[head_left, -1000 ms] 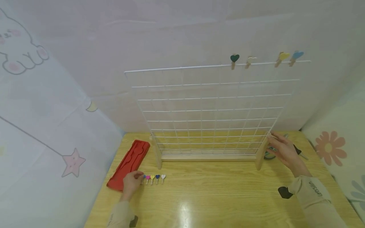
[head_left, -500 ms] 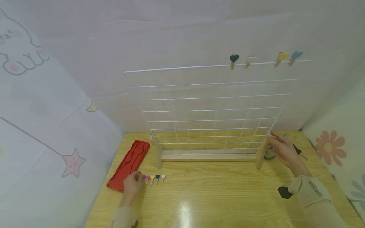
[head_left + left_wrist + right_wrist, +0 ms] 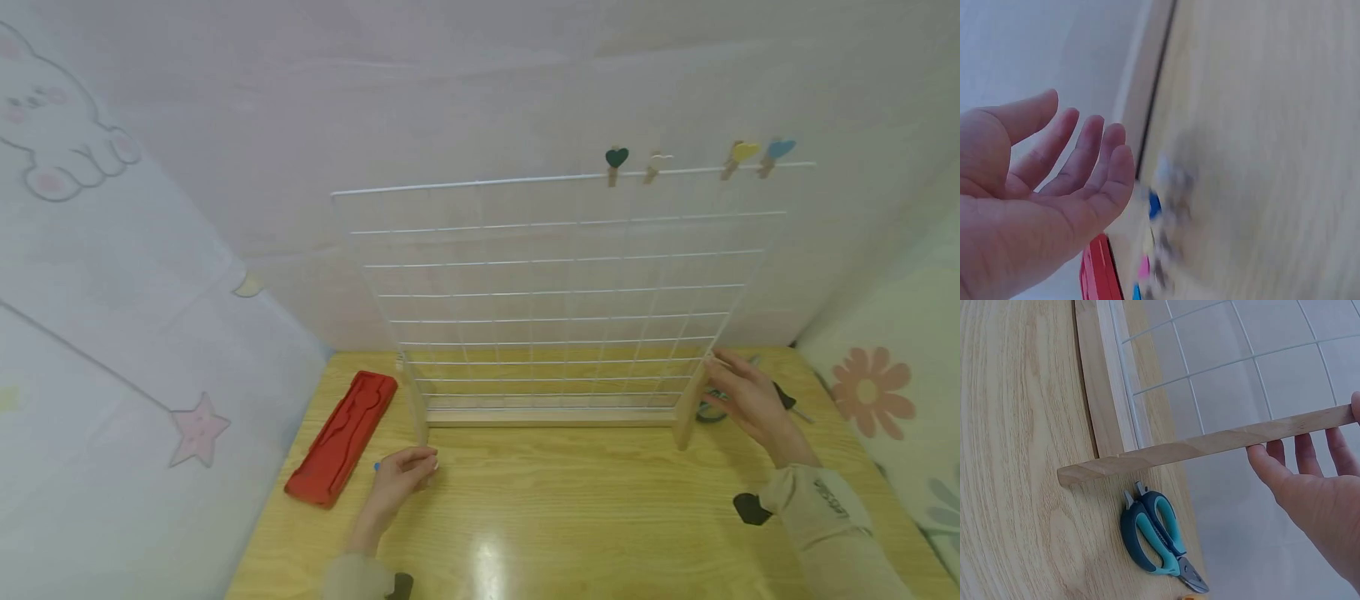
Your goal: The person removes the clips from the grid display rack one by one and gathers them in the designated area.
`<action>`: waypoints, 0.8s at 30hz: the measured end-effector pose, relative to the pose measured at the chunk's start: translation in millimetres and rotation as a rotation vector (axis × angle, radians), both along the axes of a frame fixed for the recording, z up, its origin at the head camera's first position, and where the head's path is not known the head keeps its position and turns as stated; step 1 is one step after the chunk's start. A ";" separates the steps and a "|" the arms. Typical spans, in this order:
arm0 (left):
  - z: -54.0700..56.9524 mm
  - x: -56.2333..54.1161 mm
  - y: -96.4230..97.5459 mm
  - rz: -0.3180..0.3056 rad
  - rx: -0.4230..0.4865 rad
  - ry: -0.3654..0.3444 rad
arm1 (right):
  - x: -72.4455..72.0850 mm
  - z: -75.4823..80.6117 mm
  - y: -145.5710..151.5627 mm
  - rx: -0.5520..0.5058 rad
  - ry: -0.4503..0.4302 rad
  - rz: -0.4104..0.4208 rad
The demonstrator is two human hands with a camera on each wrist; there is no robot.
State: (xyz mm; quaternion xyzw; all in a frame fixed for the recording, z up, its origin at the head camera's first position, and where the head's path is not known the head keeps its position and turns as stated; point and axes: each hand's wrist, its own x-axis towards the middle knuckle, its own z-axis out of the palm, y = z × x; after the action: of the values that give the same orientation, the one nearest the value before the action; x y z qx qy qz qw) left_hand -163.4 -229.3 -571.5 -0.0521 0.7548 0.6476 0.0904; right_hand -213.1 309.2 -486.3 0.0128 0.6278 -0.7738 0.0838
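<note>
My left hand (image 3: 399, 477) hovers over a row of small heart clothespins on the table, fingers loosely bent and nothing between them. Beside it a light-blue heart clothespin (image 3: 377, 467) shows. The left wrist view, blurred there, shows a dark-blue heart clothespin (image 3: 1154, 204) and a pink one (image 3: 1144, 267) below the fingers (image 3: 1121, 172). My right hand (image 3: 1319, 500) holds the stand's right wooden post (image 3: 1179, 450), fingers on its outer side and the thumb at its upper end. The white wire grid (image 3: 477, 182) stands upright, with green, whitish, yellow and blue heart clothespins clipped along its top bar.
A red molded tray (image 3: 341, 442) lies at the table's left. Teal-and-dark scissors (image 3: 1130, 540) rest beside the right post, and a dark-handled tool (image 3: 783, 395) lies farther right. Printed cloth walls surround the wooden table (image 3: 570, 517) behind and on both sides.
My left hand has moved right, from the left end of the clothespin row to over its right end, covering most of it. The right hand stays on the post.
</note>
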 end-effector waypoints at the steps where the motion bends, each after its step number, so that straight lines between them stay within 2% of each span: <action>1: 4.7 -0.6 8.0 -0.016 0.040 -0.010 | 0.4 0.3 0.5 0.010 0.003 0.002; 6: 25.2 -6.8 42.5 -0.125 0.172 -0.022 | 0.8 -0.1 1.8 0.032 -0.006 0.012; 10: 37.5 -16.8 60.5 -0.271 0.212 -0.040 | 0.1 -0.9 1.5 0.036 -0.022 0.010; 13: 49.5 -26.5 70.5 -0.350 0.244 -0.033 | -0.5 -0.4 0.5 0.032 -0.024 0.003; 18: 78.8 -40.5 80.3 -0.400 0.233 0.026 | -0.3 0.2 -1.7 0.015 -0.028 0.000; 24: 124.0 -49.3 80.6 -0.393 0.195 0.192 | 0.6 0.3 -1.5 0.009 -0.009 -0.006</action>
State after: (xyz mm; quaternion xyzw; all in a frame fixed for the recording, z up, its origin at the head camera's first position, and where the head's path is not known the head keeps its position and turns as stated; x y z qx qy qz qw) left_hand -212.7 -148.7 -447.5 0.1665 0.6894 0.6895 0.1470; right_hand -212.5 307.7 -486.0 0.0186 0.6308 -0.7712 0.0842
